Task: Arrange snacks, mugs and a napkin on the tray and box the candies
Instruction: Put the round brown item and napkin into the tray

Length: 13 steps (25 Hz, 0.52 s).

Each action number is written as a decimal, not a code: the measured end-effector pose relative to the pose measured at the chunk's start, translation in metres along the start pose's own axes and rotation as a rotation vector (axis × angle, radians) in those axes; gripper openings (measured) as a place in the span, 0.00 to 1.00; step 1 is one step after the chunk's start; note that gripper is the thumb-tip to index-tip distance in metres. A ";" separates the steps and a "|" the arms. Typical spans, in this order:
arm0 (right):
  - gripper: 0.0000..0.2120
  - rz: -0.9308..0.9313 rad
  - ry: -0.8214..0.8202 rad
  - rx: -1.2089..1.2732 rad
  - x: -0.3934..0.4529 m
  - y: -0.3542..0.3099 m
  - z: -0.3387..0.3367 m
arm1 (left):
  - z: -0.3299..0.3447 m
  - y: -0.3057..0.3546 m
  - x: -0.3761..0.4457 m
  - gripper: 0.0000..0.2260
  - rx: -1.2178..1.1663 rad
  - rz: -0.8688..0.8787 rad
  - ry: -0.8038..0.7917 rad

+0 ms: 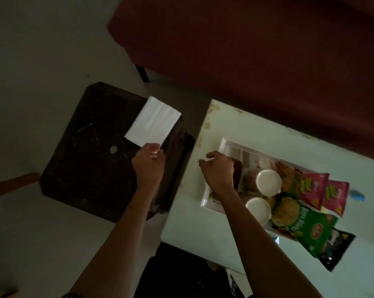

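My left hand (148,166) pinches the near edge of a folded white napkin (152,122), held in the air over a dark plastic stool (91,151). My right hand (219,168) hovers over the left end of a white tray (226,145) on the pale table, fingers loosely curled with nothing in them. On the tray stand two white mugs (268,182) (258,209), with red snack packets (315,188), a green snack bag (306,229) and a black packet (335,248) lying at its right end. A dark reddish thing lies under my right hand, partly hidden.
The pale table (278,134) has stained edges, and a small blue object (357,195) lies on it at the right. A dark red sofa (246,50) runs behind it. Something black (177,274) sits on the floor below the table's near edge.
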State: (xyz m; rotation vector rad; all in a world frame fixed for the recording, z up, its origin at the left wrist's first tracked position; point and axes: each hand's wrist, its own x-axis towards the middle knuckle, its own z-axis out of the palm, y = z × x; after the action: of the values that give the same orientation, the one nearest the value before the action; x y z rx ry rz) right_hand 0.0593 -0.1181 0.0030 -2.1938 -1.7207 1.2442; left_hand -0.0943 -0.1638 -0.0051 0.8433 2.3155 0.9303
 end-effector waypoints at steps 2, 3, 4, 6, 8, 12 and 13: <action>0.15 -0.065 -0.033 0.030 0.011 -0.028 0.021 | -0.017 -0.007 0.031 0.08 -0.020 -0.041 0.041; 0.15 -0.092 -0.042 0.036 0.016 -0.041 0.031 | -0.022 -0.010 0.045 0.09 -0.005 -0.058 0.042; 0.14 -0.114 -0.049 0.045 0.022 -0.053 0.042 | -0.026 -0.014 0.057 0.10 0.025 -0.069 0.037; 0.13 -0.148 -0.049 0.056 0.031 -0.071 0.062 | -0.028 -0.020 0.077 0.13 0.112 -0.065 0.012; 0.13 -0.163 -0.014 0.045 0.037 -0.083 0.078 | -0.028 -0.024 0.090 0.17 0.198 -0.053 -0.034; 0.17 -0.133 0.078 -0.002 0.048 -0.099 0.096 | -0.027 -0.023 0.105 0.25 0.327 -0.080 -0.088; 0.19 -0.120 0.101 -0.022 0.050 -0.102 0.097 | -0.027 -0.022 0.107 0.27 0.344 -0.087 -0.100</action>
State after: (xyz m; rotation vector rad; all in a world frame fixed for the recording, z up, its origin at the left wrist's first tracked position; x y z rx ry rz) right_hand -0.0796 -0.0776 -0.0351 -2.0909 -1.8046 1.0732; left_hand -0.1923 -0.1133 -0.0272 0.8914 2.4375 0.4473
